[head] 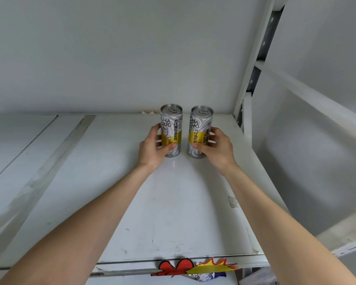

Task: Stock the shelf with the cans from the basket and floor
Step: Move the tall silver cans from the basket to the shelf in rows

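Note:
Two tall silver cans with gold bands stand upright, a small gap apart, toward the back of the white shelf board (173, 202). My left hand (152, 149) grips the left can (172, 122) from its left side, thumb across the front. The right can (199, 126) is gripped from its right side by my right hand (216, 148). Both can bases look to be resting on the shelf. The basket and the floor are out of view.
The white back wall rises right behind the cans. A white upright post (253, 64) and a cross rail (308, 93) bound the shelf on the right. A second shelf panel (25, 153) lies to the left. Red and yellow stickers (193, 266) sit on the front edge.

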Demonstrator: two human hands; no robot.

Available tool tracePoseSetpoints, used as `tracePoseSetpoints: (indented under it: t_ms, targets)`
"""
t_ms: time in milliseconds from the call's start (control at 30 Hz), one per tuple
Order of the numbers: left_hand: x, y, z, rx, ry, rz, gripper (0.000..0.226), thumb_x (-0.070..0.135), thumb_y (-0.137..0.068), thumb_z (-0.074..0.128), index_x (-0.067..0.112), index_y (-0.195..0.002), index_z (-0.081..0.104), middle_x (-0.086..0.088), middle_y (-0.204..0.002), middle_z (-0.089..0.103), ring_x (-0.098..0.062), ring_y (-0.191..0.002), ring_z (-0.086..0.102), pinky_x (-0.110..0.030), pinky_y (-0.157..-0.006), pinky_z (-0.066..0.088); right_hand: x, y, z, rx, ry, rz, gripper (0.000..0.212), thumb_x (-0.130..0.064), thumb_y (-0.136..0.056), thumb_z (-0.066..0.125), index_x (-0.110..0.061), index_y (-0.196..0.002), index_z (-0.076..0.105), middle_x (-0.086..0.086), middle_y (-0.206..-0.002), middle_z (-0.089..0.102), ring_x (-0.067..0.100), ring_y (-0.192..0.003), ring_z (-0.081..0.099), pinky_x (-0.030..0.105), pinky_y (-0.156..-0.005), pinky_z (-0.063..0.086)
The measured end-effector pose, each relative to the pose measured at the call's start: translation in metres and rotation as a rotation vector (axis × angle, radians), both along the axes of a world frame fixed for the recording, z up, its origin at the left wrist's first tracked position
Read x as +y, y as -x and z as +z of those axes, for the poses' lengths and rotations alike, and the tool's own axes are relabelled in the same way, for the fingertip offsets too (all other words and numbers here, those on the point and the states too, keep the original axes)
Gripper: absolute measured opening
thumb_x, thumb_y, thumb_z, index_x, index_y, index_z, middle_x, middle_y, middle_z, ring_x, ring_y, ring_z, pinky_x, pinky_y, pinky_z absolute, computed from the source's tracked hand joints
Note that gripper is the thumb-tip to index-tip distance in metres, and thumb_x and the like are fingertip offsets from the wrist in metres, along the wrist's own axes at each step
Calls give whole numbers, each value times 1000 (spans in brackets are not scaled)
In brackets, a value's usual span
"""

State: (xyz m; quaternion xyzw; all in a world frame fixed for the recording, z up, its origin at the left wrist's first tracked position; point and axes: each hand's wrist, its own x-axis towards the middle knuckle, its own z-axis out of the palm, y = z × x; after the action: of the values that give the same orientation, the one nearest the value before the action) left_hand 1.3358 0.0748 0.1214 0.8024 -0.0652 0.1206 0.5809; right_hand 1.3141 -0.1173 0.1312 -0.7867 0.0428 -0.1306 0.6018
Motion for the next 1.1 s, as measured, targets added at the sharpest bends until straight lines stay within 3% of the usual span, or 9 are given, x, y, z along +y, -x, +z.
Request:
tracePoseSetpoints:
  t_ms: [67,200,367,600,833,1000,1100]
  targets:
    - [0,-7,-1,-14,-20,2,70,13,-74,80,20,-134,45,-1,-102,63,-15,-85,63,-5,-68,47,1,-7,0,-7,4,-9,62,-15,-70,87,-18,-124,57,-1,-107,67,12,-91,67,30,-82,57]
    - [-2,-26,1,-11,-46,-1,71,16,-75,79,20,-136,43,-1,-105,62,-17,-91,63,-22,-80,51,1,-28,0,-17,15,-20,64,-16,-70,87,-17,-126,56,-3,-104,65,4,-84,63,21,-73,53]
    - [-5,-54,2,0,-54,3,73,20,-76,79,22,-138,41,-7,-115,63,-19,-98,63,-31,-90,52,-2,-58,-1,-19,32,-11,65,-18,-69,87,-18,-127,57,-3,-104,65,1,-82,63,13,-66,50]
    - [-5,-92,3,-13,-97,-26,71,25,-78,77,22,-139,41,-8,-121,62,-15,-98,61,-25,-85,49,-4,-98,-5,-37,41,-1,63,-19,-69,87,-19,-125,58,-5,-101,65,-6,-79,61,4,-57,47]
    - [-6,-114,3,6,-107,-46,72,24,-79,76,22,-140,39,-9,-123,61,-21,-105,62,-36,-93,52,-5,-124,-8,-46,39,8,64,-22,-70,87,-21,-127,57,-5,-102,65,-5,-81,62,5,-59,48]
    - [-10,-119,2,10,-109,-27,72,25,-80,76,23,-141,37,-9,-123,60,-20,-103,62,-31,-91,51,-4,-126,-9,-56,62,-2,64,-23,-72,86,-19,-129,56,-3,-104,65,-4,-81,62,6,-60,50]
    - [-9,-116,-1,12,-202,2,69,31,-82,73,21,-141,37,-8,-125,60,-20,-108,60,-27,-91,46,1,-118,-9,-30,131,-14,68,-29,-79,80,-17,-138,48,5,-123,65,12,-98,65,22,-82,55]
